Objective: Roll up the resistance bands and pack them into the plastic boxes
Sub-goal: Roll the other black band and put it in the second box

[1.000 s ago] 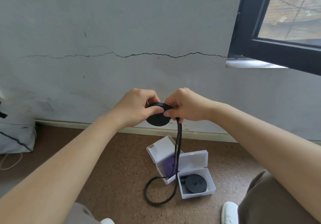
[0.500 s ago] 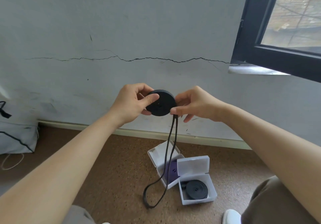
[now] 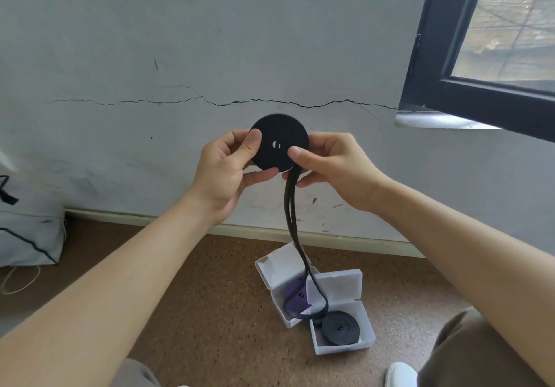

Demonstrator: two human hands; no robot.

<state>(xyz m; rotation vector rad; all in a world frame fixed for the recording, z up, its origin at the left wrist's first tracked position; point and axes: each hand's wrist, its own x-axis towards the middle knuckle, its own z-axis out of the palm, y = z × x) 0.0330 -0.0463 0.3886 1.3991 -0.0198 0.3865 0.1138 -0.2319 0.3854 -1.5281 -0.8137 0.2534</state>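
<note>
A black resistance band (image 3: 277, 137) is wound into a flat disc and held upright in front of the wall. My left hand (image 3: 228, 173) pinches the disc's left edge, thumb on its face. My right hand (image 3: 327, 164) pinches its lower right edge. The unrolled tail (image 3: 295, 236) hangs down as a double strand to the floor. Below stand two open white plastic boxes: the left box (image 3: 277, 269) holds a purple rolled band (image 3: 295, 298), the right box (image 3: 342, 346) holds a black rolled band (image 3: 341, 326).
A cracked grey wall (image 3: 180, 56) faces me, with a dark window frame (image 3: 444, 86) at upper right. A grey bag (image 3: 27, 230) leans at the left on the brown floor (image 3: 210, 311). My knees and a white shoe (image 3: 401, 374) show at the bottom.
The roll has been raised and turned flat-on toward me, and it looks larger. The hanging tail has shortened and its loop end has swung right, over the boxes.
</note>
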